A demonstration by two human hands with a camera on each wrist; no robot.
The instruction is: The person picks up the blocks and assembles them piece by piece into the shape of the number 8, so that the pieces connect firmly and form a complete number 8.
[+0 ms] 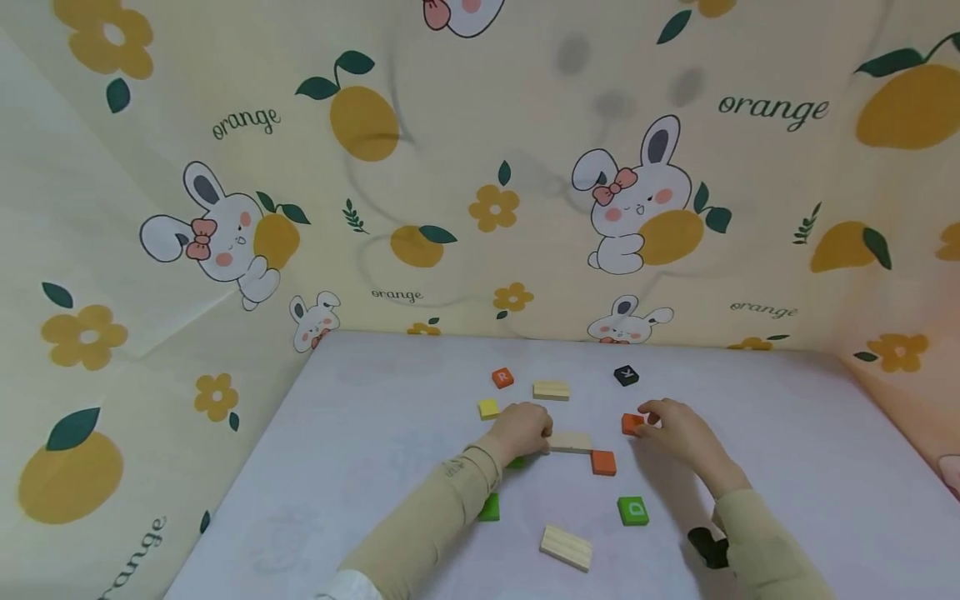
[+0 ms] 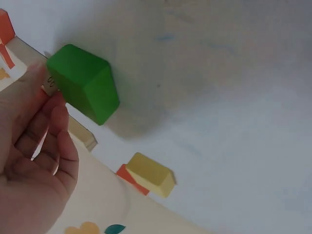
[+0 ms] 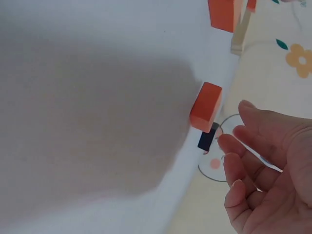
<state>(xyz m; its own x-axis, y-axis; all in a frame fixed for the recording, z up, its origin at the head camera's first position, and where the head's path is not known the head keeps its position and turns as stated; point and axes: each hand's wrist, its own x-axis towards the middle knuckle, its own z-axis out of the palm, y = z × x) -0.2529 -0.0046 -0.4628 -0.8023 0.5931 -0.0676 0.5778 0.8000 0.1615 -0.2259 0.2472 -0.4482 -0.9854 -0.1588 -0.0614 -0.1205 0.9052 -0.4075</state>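
Observation:
My left hand [image 1: 522,429] is at the left end of a pale wooden plank [image 1: 570,442], thumb and forefinger pinching that printed end in the left wrist view. Right beside those fingers lies a green block [image 2: 83,85], mostly covered by the hand in the head view. At the plank's right end is an orange block [image 1: 603,463]. My right hand [image 1: 684,437] hovers by another orange block [image 1: 632,424], its fingers loosely bent. In the right wrist view a gap shows between the fingers and that orange block [image 3: 206,107].
Behind the hands lie an orange R block [image 1: 502,378], a yellow block [image 1: 488,409], a wooden plank [image 1: 551,391] and a black K block [image 1: 626,376]. Nearer are a green block [image 1: 490,507], a green D block [image 1: 633,511] and a tilted plank [image 1: 566,547]. A patterned cloth wall stands behind.

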